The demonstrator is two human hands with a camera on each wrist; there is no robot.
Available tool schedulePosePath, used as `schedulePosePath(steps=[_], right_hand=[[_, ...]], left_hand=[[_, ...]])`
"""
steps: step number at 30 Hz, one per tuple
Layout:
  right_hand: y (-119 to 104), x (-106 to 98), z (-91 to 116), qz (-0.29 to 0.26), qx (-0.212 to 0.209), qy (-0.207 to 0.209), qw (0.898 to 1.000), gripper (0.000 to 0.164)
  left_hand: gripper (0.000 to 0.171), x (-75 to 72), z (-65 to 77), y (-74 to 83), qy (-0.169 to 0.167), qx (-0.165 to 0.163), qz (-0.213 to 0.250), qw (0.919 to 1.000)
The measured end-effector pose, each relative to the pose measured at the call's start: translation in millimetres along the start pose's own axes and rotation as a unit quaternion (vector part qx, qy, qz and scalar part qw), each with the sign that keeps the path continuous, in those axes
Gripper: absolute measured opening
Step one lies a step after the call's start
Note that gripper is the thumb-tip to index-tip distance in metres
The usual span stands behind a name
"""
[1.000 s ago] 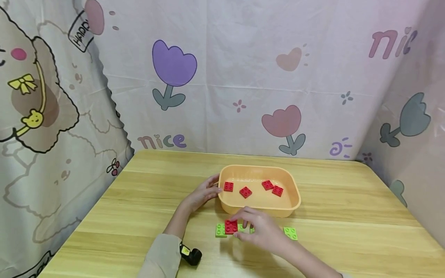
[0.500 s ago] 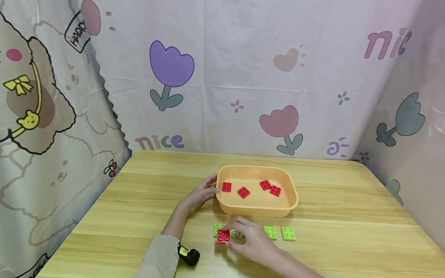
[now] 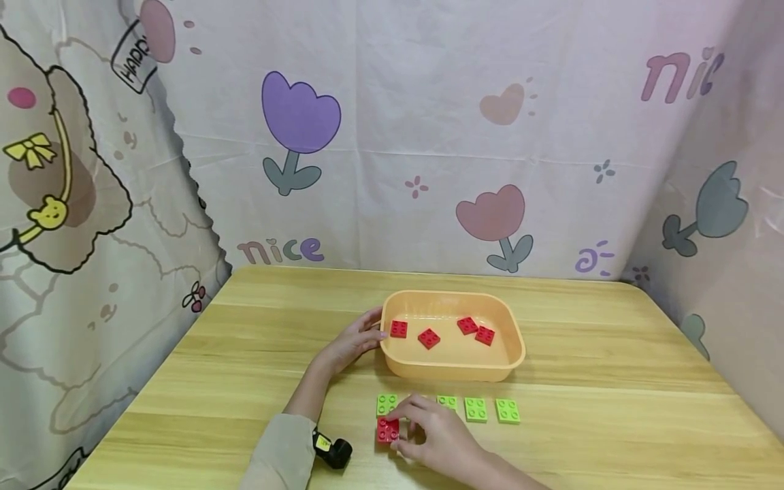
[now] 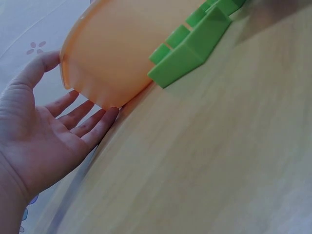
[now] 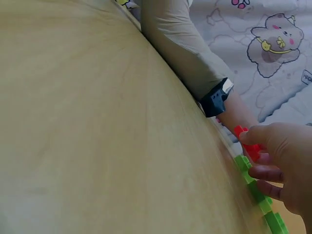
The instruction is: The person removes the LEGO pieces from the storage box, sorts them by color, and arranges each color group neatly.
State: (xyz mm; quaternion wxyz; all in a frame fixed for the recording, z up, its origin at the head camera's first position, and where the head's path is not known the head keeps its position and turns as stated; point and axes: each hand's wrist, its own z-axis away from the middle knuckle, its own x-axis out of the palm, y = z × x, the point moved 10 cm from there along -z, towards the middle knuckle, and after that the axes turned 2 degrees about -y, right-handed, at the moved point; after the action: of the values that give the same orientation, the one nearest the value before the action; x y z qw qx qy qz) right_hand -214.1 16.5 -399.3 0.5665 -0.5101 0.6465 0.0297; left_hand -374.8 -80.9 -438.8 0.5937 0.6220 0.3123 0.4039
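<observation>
Between thumb and fingers my right hand pinches a red toy building brick. This brick sits just in front of the leftmost green building brick. Further green bricks form a row to the right, one of them largely hidden behind the right hand. My left hand holds the left end of an orange plastic tub; in the left wrist view the thumb is on the rim and the fingers are against the wall below. Several red bricks lie spread on the tub's floor.
A black wrist camera is strapped to the left wrist, left of the held brick. The wooden table ends at a patterned cloth backdrop, with more cloth hanging on both sides.
My right hand has carried the red brick left and toward the front, from over the green row to just before its left end. The left hand stays on the tub.
</observation>
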Motion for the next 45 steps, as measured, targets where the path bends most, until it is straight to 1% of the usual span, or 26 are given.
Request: schedulePosePath(steps=[9, 12, 19, 21, 30, 36, 40, 45], right_hand=[[2, 5, 1, 0.020, -0.005, -0.013, 1.000, 0.026], [3, 7, 3, 0.031, -0.011, -0.011, 0.999, 0.026], [0, 12, 7, 0.067, -0.024, -0.017, 0.997, 0.027], [0, 12, 7, 0.071, -0.024, -0.016, 0.997, 0.028], [-1, 10, 6, 0.076, -0.025, -0.011, 0.997, 0.028], [1, 11, 7, 0.075, -0.021, -0.020, 0.997, 0.029], [3, 12, 8, 0.078, -0.017, -0.028, 0.996, 0.030], [1, 12, 6, 0.085, -0.022, -0.025, 0.996, 0.031]], left_hand=[[0.069, 0.7, -1.9, -0.5, -0.007, 0.001, 0.001, 1.0000], [0.068, 1.5, -2.6, -0.9, -0.007, 0.004, 0.001, 1.0000], [0.068, 0.5, -1.3, -3.1, 0.001, -0.010, -0.005, 0.9999], [0.068, 0.3, -1.4, -2.5, -0.001, -0.007, -0.005, 1.0000], [0.070, 1.1, -0.7, 0.3, -0.008, -0.004, -0.003, 1.0000], [0.069, 2.1, -0.4, 0.2, -0.001, -0.007, -0.001, 1.0000], [0.069, 3.2, -0.2, -0.5, -0.002, -0.011, -0.001, 0.9999], [0.068, 1.2, -1.1, -1.1, -0.002, -0.007, -0.001, 1.0000]])
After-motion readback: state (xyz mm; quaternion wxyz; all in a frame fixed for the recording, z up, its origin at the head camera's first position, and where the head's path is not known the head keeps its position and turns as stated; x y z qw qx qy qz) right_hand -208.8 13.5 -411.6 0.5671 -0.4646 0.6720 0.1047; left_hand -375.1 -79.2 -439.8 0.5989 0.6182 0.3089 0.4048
